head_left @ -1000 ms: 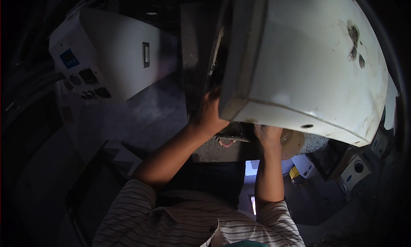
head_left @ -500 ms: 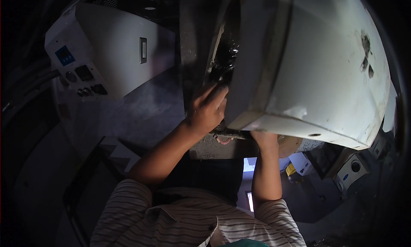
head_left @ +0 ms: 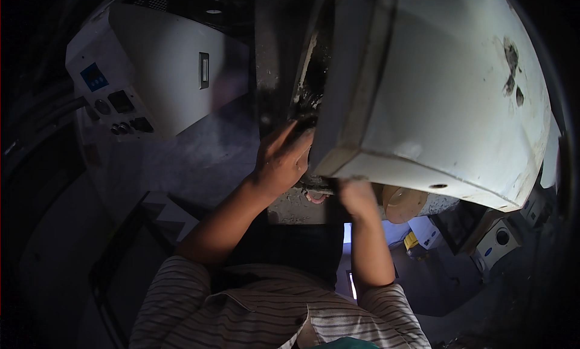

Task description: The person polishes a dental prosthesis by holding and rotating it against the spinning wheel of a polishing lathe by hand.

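Note:
A large white curved housing [head_left: 447, 119], scuffed and stained, fills the upper right. On its left side is a dark, wet-looking opening [head_left: 314, 77] with a worn rim. My left hand [head_left: 281, 157] is at the lower end of this opening, its fingers bent inward; their tips and whatever they grip are lost in shadow. Under the housing's lower left corner is my right hand [head_left: 357, 198], slightly blurred, its fingers mostly hidden. Between the hands, a pinkish curved piece [head_left: 315, 197] lies against the grimy base [head_left: 296, 210].
A round brownish disc [head_left: 403, 204] sits below the housing, right of my right hand. To the left stands a pale cabinet [head_left: 163, 65] with a control panel. A small white device [head_left: 496, 243] and a yellow object [head_left: 411, 240] are low on the right.
My right hand has come left and partly out from beneath the housing, uncovering more of the round disc. My left hand has shifted slightly left and down. The housing appears slightly farther left.

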Demonstrator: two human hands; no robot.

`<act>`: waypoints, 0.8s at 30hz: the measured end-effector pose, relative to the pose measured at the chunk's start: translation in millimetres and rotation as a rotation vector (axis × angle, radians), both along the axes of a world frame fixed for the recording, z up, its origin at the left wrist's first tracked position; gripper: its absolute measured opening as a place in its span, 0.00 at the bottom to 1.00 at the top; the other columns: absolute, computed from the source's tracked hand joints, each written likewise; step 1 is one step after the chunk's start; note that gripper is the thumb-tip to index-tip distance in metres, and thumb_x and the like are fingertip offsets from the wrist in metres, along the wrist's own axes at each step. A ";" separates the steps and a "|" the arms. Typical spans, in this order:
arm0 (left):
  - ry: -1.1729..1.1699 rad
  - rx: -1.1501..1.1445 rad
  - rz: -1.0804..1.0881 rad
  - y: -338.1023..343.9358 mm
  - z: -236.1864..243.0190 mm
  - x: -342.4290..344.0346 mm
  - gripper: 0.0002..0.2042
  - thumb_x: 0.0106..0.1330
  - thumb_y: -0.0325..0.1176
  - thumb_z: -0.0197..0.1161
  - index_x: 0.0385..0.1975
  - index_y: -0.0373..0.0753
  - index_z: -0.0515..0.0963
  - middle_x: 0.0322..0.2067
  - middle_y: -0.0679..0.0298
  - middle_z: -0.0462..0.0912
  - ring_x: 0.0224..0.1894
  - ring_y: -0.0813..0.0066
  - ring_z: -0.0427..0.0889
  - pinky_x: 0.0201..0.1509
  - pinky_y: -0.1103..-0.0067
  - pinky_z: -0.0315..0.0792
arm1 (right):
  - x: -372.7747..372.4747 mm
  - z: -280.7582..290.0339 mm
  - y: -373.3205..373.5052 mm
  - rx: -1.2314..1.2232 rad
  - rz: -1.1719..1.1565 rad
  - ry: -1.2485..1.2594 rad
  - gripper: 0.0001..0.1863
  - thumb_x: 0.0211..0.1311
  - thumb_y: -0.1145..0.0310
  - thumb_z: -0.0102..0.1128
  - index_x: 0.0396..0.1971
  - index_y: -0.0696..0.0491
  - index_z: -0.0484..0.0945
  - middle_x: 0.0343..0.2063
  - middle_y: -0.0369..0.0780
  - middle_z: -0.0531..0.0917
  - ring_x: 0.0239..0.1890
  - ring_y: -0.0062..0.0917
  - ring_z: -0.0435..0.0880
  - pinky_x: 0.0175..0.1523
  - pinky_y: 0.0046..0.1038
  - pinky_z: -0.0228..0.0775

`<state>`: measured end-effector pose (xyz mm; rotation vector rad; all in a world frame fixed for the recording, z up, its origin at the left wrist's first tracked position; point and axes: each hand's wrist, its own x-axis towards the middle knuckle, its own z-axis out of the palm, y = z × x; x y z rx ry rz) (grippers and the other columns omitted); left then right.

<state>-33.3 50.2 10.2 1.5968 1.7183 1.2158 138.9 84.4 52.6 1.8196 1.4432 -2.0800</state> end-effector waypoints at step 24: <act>-0.030 0.023 0.081 15.2 -23.6 26.5 0.08 0.47 0.22 0.60 0.29 0.33 0.75 0.29 0.51 0.76 0.33 0.50 0.76 0.38 0.65 0.71 | 22.6 -26.1 20.4 1.074 0.273 -0.187 0.13 0.43 0.77 0.57 0.33 0.58 0.78 0.33 0.49 0.80 0.38 0.48 0.77 0.45 0.41 0.67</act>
